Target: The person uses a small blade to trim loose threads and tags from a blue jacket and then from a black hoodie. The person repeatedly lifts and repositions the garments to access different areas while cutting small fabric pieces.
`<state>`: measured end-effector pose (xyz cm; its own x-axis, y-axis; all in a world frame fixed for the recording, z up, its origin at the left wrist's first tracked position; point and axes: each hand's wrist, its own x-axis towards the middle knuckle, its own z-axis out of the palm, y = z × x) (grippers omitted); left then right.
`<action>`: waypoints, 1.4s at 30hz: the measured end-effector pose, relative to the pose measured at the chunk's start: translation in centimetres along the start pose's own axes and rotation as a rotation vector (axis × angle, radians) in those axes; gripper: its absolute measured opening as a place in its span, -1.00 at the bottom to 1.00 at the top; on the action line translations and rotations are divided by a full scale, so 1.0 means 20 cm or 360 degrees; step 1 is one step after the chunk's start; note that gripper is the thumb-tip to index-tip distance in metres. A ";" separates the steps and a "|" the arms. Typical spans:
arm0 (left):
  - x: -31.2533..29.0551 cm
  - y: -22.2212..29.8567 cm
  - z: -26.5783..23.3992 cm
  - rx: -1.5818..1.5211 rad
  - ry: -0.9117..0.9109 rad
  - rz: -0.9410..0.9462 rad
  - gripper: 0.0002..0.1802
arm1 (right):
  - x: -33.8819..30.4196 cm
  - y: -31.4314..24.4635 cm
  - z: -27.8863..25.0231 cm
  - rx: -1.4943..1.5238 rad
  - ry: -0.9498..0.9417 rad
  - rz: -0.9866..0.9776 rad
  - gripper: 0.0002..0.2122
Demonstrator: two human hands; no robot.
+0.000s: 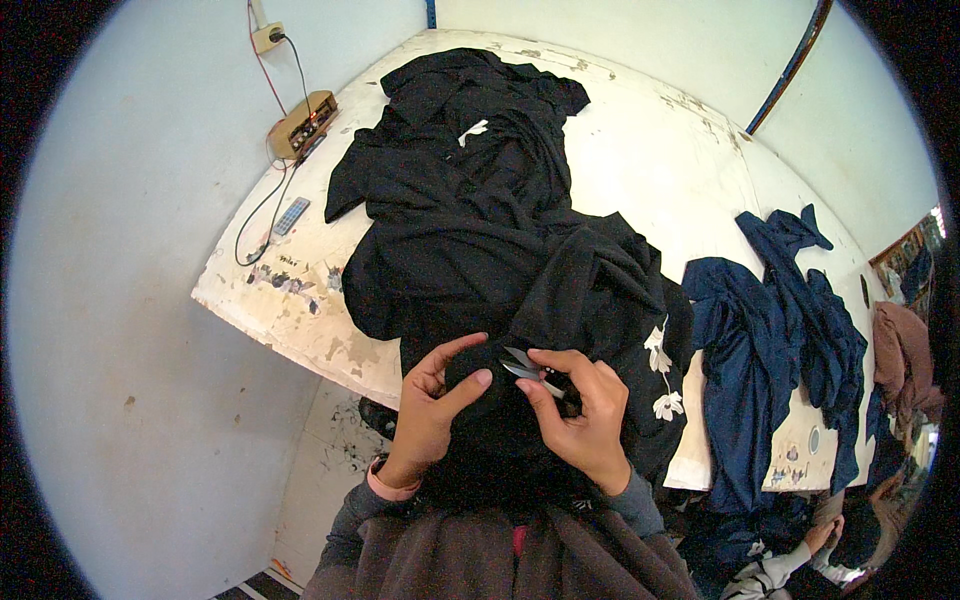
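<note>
My right hand (592, 410) grips a small pair of thread snips (522, 367) between thumb and fingers. Their pointed blades stand apart and face left, close over black cloth. My left hand (432, 408) is curled on the edge of the same black garment (450, 270), its thumb and index finger on either side of a fold. The cloth hides some of its other fingers. The garment lies in loose folds up the table and drops over the near edge toward me. White flower shapes (667, 404) show on its right part.
A worn white table (660, 150) carries everything. Dark blue garments (745, 370) lie at its right. On the left edge are a remote control (291, 216) and a brown box-shaped device (303, 124) with cables. Another person's hand (824, 535) shows at lower right.
</note>
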<state>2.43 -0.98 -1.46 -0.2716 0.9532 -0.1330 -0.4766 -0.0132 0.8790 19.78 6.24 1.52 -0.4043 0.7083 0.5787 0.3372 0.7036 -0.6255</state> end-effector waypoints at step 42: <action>0.10 0.05 -0.11 0.1608 -0.0339 0.1268 -0.67 | -0.18 0.22 -0.03 0.0025 -0.0369 0.0836 -0.70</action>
<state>-0.52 0.21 -1.86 -0.0048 0.8188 0.5741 0.6138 -0.4508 0.6481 23.22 6.91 -3.00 -0.3627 0.9300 0.0595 0.5311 0.2587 -0.8068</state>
